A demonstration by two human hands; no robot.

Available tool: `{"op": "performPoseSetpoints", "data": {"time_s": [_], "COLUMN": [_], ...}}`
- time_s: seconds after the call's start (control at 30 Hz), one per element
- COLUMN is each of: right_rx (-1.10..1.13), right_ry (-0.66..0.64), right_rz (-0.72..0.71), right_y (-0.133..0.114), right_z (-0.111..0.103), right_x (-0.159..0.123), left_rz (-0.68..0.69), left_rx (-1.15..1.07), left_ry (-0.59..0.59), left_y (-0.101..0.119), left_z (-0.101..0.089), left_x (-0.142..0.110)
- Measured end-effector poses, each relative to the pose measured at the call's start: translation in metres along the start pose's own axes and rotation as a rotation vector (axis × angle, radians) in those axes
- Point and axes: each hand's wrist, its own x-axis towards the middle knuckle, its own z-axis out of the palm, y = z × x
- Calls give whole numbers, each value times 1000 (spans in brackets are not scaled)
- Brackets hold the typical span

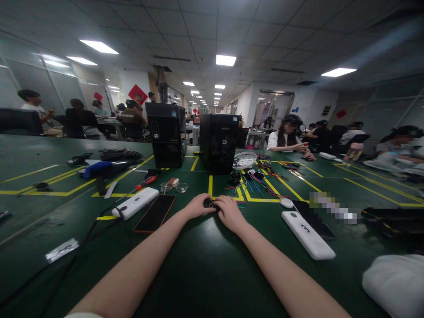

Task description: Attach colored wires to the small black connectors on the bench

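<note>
My left hand (199,206) and my right hand (231,213) meet over the green table, fingertips nearly touching. Both are closed in a pinch around a small dark piece (211,203), mostly covered by the fingers, so its kind is unclear. Thin coloured wires (241,205) show just beyond my right hand; whether they join the piece I cannot tell. Behind the hands lies a loose bunch of coloured cables (253,183) with dark connectors. Left of my left hand is a dark phone (155,213) with an orange edge.
Two black computer towers (166,137) stand ahead. White power banks (137,203) lie at both sides, with glasses (175,187), a red screwdriver (145,182) and a white basket (245,160) farther back. A black cord (84,243) crosses the left. A person (286,134) sits across the table.
</note>
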Motion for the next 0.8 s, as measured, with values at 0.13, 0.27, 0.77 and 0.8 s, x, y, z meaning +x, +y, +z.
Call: {"op": "performPoseSetpoints", "data": {"time_s": [0.13,0.27,0.77,0.8], "right_rx": [70,80,56,61], "right_ry": [84,112,49,9], "right_rz": [7,59,-22,-49], "right_y": [-2,0,-21,-22], "right_z": [4,8,-3,-2], "right_x": [4,8,1,-1], "left_rz": [20,26,11,2], "left_rx": [41,41,-1,-4], "left_ry": [-19,-27,2,0], "left_y": [3,4,2,1], "left_z": [-3,-4,-3,-2], "left_x": [1,5,1,1]}}
